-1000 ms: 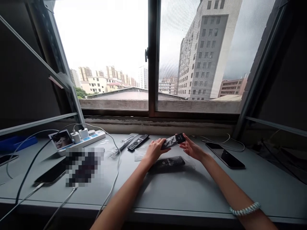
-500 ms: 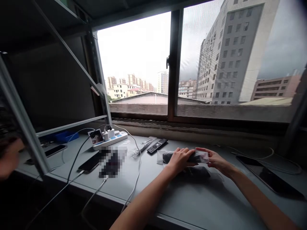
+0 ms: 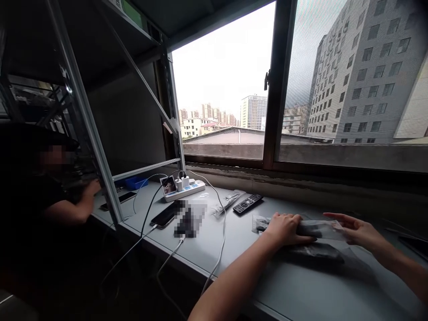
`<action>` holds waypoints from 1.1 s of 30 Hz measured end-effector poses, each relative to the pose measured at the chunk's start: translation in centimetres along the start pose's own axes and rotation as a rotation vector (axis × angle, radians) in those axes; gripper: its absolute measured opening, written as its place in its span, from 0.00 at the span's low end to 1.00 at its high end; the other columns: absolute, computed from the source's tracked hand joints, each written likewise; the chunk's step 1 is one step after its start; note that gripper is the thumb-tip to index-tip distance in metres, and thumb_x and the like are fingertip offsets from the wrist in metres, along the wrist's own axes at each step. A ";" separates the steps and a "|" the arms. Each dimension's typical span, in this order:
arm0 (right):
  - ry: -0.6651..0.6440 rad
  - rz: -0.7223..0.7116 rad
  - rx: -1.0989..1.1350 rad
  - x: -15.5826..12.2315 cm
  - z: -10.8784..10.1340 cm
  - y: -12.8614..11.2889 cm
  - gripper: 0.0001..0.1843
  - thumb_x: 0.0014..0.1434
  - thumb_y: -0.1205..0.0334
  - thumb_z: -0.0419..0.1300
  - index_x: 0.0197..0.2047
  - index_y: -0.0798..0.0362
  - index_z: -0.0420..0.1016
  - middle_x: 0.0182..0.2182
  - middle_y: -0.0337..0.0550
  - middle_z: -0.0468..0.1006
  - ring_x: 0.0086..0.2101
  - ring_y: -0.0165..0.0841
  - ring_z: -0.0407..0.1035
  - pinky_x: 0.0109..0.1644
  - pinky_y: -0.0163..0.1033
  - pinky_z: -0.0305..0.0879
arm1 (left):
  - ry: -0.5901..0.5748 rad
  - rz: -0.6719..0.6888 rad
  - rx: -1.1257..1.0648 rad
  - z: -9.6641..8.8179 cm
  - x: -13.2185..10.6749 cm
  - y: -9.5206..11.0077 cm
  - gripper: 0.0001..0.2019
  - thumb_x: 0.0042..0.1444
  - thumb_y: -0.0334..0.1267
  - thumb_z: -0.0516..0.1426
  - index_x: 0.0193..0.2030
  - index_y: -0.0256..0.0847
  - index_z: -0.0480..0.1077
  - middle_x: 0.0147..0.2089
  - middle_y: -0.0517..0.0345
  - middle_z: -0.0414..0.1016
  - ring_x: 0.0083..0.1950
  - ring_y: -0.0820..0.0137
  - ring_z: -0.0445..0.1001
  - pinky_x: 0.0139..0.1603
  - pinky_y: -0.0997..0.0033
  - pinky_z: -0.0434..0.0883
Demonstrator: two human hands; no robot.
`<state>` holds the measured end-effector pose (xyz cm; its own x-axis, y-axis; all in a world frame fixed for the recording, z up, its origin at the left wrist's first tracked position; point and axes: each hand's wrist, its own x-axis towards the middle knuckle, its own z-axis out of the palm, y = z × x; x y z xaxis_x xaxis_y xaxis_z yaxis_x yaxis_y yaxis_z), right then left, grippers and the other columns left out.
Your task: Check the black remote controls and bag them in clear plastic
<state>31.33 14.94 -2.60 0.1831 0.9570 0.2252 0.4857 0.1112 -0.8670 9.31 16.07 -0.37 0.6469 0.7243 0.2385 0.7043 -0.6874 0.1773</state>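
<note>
My left hand [image 3: 284, 229] lies closed over a clear plastic bag [image 3: 324, 228] with a dark object inside, pressing it near the tabletop. The bag's left end sticks out past my fingers. At its right end, my right hand [image 3: 361, 236] pinches the plastic between thumb and fingers, with the index finger stretched out above. What the dark object is, I cannot make out. Just below my hands, a second dark item in clear plastic [image 3: 317, 253] rests on the table. A black remote control [image 3: 248, 204] lies to the left of my left hand.
Behind the remote is a small plastic bag [image 3: 229, 201]. A white power strip [image 3: 185, 192] with chargers, a phone [image 3: 167, 215] and loose white cables [image 3: 223, 232] occupy the left. Metal shelf posts [image 3: 96, 142] divide off a co-worker [image 3: 50, 191]. At right, a dark tablet-like device [image 3: 414, 245] is partly visible.
My view has turned left, so the table contents sit further right and the co-worker shows more. Both hands stay on the bag; my right index finger now stands further from it.
</note>
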 end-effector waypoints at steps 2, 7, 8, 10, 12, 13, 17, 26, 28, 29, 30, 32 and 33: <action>-0.066 0.100 0.090 0.1 -0.4 -0.2 0.20 0.39 0.47 0.63 0.37 0.44 0.78 0.29 0.54 0.74 0.21 0.34 0.62 0.24 0.41 0.59 | -0.016 -0.033 -0.005 -0.1 0.0 -0.5 0.28 0.51 0.61 0.51 0.51 0.41 0.64 0.46 0.50 0.72 0.48 0.60 0.70 0.51 0.60 0.62; 0.048 0.060 0.143 -0.3 0.1 -0.4 0.17 0.39 0.45 0.61 0.34 0.38 0.77 0.24 0.44 0.72 0.20 0.33 0.58 0.23 0.41 0.56 | -0.050 0.028 -0.043 -0.6 -0.1 -1.0 0.28 0.56 0.59 0.47 0.59 0.46 0.58 0.48 0.50 0.71 0.48 0.60 0.71 0.48 0.61 0.64; 0.053 0.052 0.134 -0.5 0.2 -0.5 0.17 0.40 0.44 0.60 0.34 0.38 0.77 0.24 0.44 0.72 0.20 0.34 0.58 0.23 0.41 0.57 | -0.056 0.046 -0.052 -0.7 -0.2 -1.0 0.29 0.56 0.58 0.47 0.61 0.48 0.56 0.48 0.50 0.71 0.48 0.60 0.71 0.48 0.61 0.65; 0.068 0.045 0.124 -0.7 0.3 -0.8 0.17 0.40 0.44 0.60 0.35 0.40 0.77 0.26 0.46 0.73 0.20 0.34 0.58 0.23 0.41 0.57 | -0.061 0.066 -0.056 -0.8 -0.3 -1.0 0.29 0.57 0.58 0.46 0.62 0.49 0.53 0.48 0.50 0.72 0.48 0.59 0.71 0.47 0.61 0.65; 0.099 0.044 0.114 -0.8 0.1 -1.1 0.19 0.41 0.44 0.61 0.35 0.44 0.77 0.29 0.48 0.75 0.20 0.32 0.59 0.23 0.40 0.59 | -0.064 0.067 -0.045 -0.9 -0.3 -1.0 0.28 0.57 0.56 0.47 0.62 0.47 0.55 0.47 0.49 0.71 0.47 0.58 0.71 0.46 0.60 0.66; 0.116 0.042 0.103 -0.8 0.0 -1.3 0.20 0.42 0.43 0.60 0.36 0.45 0.77 0.30 0.49 0.75 0.20 0.31 0.60 0.24 0.40 0.60 | -0.065 0.068 -0.037 -0.9 -0.3 -1.1 0.27 0.57 0.55 0.48 0.61 0.46 0.56 0.47 0.49 0.71 0.48 0.58 0.71 0.47 0.60 0.66; 0.130 0.028 0.026 -0.7 -0.9 -1.9 0.23 0.45 0.42 0.59 0.39 0.49 0.75 0.35 0.47 0.76 0.20 0.29 0.62 0.24 0.37 0.63 | -0.049 0.062 -0.026 -0.7 0.0 -1.4 0.24 0.54 0.48 0.53 0.55 0.39 0.61 0.49 0.47 0.69 0.51 0.59 0.68 0.51 0.63 0.65; 0.027 -0.147 -0.267 -0.7 -0.8 -1.8 0.19 0.50 0.46 0.54 0.37 0.49 0.75 0.29 0.43 0.77 0.19 0.30 0.66 0.24 0.35 0.61 | -0.010 0.104 -0.026 -0.6 0.1 -1.1 0.27 0.48 0.41 0.58 0.55 0.36 0.59 0.50 0.48 0.69 0.52 0.58 0.66 0.53 0.62 0.63; -0.014 -0.162 -0.307 -0.6 -0.8 -1.7 0.18 0.51 0.46 0.54 0.36 0.48 0.75 0.29 0.41 0.77 0.19 0.30 0.66 0.25 0.35 0.60 | 0.004 0.146 -0.006 -0.8 0.0 -0.8 0.29 0.48 0.37 0.57 0.58 0.39 0.56 0.50 0.49 0.69 0.52 0.58 0.66 0.52 0.63 0.64; -0.039 -0.165 -0.329 -0.6 -0.8 -1.6 0.17 0.51 0.46 0.54 0.37 0.48 0.75 0.29 0.40 0.76 0.19 0.30 0.66 0.25 0.34 0.59 | 0.007 0.166 0.011 -0.9 -0.1 -0.7 0.30 0.49 0.36 0.56 0.60 0.42 0.55 0.49 0.50 0.69 0.51 0.59 0.67 0.51 0.64 0.64; -0.062 -0.166 -0.353 -0.5 -0.9 -1.6 0.17 0.52 0.46 0.54 0.37 0.47 0.75 0.29 0.39 0.76 0.20 0.30 0.67 0.25 0.34 0.59 | 0.007 0.180 0.033 -1.0 -0.1 -0.5 0.30 0.49 0.35 0.56 0.60 0.44 0.54 0.48 0.52 0.69 0.50 0.59 0.67 0.50 0.64 0.64; -0.099 -0.167 -0.396 -0.4 -0.9 -1.5 0.16 0.52 0.47 0.53 0.38 0.46 0.75 0.29 0.38 0.76 0.20 0.29 0.67 0.25 0.34 0.58 | 0.002 0.199 0.083 -1.3 -0.2 -0.3 0.28 0.50 0.33 0.55 0.60 0.47 0.56 0.46 0.53 0.69 0.49 0.61 0.68 0.49 0.65 0.65; -0.113 -0.168 -0.409 -0.3 -1.0 -1.4 0.16 0.52 0.48 0.53 0.38 0.46 0.75 0.29 0.38 0.76 0.20 0.29 0.67 0.25 0.34 0.58 | 0.000 0.204 0.106 -1.4 -0.2 -0.3 0.26 0.51 0.33 0.54 0.58 0.47 0.57 0.45 0.54 0.68 0.48 0.62 0.68 0.48 0.65 0.65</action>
<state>31.41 14.22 -1.01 -0.0102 0.9604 0.2783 0.8023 0.1740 -0.5710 8.60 16.06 0.88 0.7793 0.5707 0.2589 0.5853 -0.8104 0.0245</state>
